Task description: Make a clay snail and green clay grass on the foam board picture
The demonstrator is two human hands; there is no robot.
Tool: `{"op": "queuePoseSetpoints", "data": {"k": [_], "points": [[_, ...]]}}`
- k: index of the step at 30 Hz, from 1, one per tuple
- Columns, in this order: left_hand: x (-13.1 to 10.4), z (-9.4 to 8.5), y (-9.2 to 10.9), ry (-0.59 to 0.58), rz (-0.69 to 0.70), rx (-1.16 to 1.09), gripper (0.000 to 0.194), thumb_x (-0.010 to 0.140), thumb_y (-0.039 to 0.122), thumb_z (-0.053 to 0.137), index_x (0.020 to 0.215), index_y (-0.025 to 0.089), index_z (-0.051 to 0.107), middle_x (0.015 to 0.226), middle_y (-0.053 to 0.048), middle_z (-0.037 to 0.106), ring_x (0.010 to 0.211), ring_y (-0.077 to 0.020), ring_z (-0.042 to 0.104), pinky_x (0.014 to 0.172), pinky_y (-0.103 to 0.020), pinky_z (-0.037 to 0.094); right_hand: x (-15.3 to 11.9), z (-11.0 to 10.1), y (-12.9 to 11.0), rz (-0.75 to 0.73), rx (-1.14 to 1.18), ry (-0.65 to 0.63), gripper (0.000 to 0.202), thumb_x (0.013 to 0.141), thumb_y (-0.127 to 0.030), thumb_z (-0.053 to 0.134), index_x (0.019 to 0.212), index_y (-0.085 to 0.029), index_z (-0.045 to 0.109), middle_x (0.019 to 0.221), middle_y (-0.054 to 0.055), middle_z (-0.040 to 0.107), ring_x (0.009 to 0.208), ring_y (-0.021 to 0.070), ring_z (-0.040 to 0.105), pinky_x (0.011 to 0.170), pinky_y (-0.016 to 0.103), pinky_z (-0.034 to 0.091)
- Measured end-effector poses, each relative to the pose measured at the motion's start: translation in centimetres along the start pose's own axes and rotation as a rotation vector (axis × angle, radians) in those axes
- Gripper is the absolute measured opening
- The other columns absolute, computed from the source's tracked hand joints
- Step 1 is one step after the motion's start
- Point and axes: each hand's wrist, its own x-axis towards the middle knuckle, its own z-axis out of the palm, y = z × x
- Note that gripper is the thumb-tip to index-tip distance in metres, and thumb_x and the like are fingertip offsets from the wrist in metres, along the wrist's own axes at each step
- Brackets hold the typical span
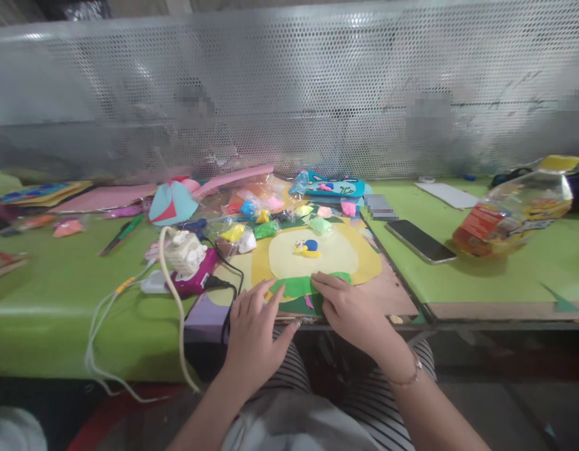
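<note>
On the table in front of me lies a yellow paper shape (370, 260) with a paler cream oval (284, 250) on it. A small snail figure (309, 247) in blue, yellow and white, looking like modelling clay, rests on the oval. Along its lower edge runs a green paper strip (296, 286). My left hand (256, 322) lies over the strip's left end, fingers outstretched and thumb apart. My right hand (343, 300) presses its fingertips on the strip's right part, fingers stretched out flat. Neither hand grasps anything that I can see.
Bags of coloured clay (266, 228) lie behind the paper. To the left are a purple power strip (195, 272) with cables and green-handled scissors (121, 235). A phone (420, 240) and a tilted drink bottle (515, 213) are on the right. A perforated metal screen (280, 94) stands behind.
</note>
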Motion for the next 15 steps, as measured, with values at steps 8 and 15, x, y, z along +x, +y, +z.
{"op": "queuePoseSetpoints", "data": {"k": [8,15], "points": [[-0.07,0.17,0.74,0.01,0.03,0.059,0.043,0.081,0.05,0.054,0.12,0.033,0.061,0.132,-0.009,0.054,0.124,-0.0339,0.044,0.104,-0.055,0.026,0.12,0.07,0.06,-0.023,0.002,0.015,0.043,0.082,-0.004,0.037,0.118,-0.008,0.06,0.125,0.016,0.059,0.114,0.0246,0.057,0.097,0.041,0.05],[-0.28,0.21,0.63,0.018,0.031,0.084,0.045,0.082,0.051,0.053,0.119,0.027,0.063,0.128,-0.011,0.057,0.124,-0.0344,0.044,0.105,-0.055,0.025,0.1,0.11,0.06,-0.023,0.013,0.013,0.044,0.082,-0.004,0.037,0.119,-0.009,0.06,0.126,0.016,0.059,0.116,0.0252,0.056,0.098,0.044,0.049]]}}
